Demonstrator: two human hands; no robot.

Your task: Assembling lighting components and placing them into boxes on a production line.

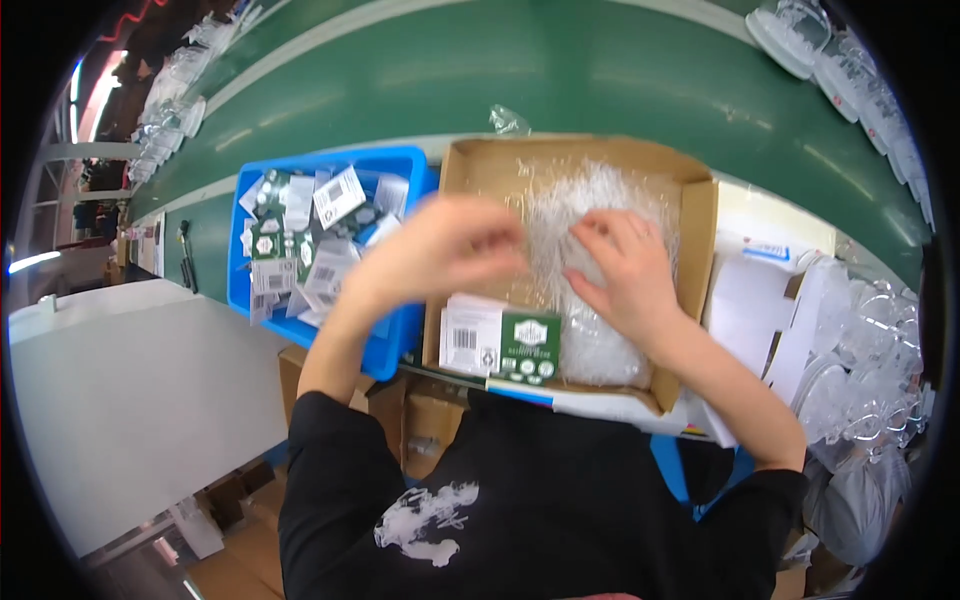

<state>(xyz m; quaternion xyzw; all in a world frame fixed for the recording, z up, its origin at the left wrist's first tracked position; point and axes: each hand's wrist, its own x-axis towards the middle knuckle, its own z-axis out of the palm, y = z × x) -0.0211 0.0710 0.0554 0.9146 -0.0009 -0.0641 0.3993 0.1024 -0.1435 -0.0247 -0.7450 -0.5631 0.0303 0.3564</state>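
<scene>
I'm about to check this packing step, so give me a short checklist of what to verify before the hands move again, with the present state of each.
1. Right hand on the clear plastic bag: ok, it rests on it.
2. Left hand grip: cannot tell, it is blurred.
3. Bag inside the cardboard box: ok.
4. Green and white cards lie in the box: ok, at its near edge.
5. Blue bin beside the box holds cards: ok.

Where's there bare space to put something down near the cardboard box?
The white tabletop left of the blue bin is bare. The blue bin is packed with small packets. Inside the cardboard box, both hands, the clear plastic bag and a green-and-white packet fill the room.
</scene>
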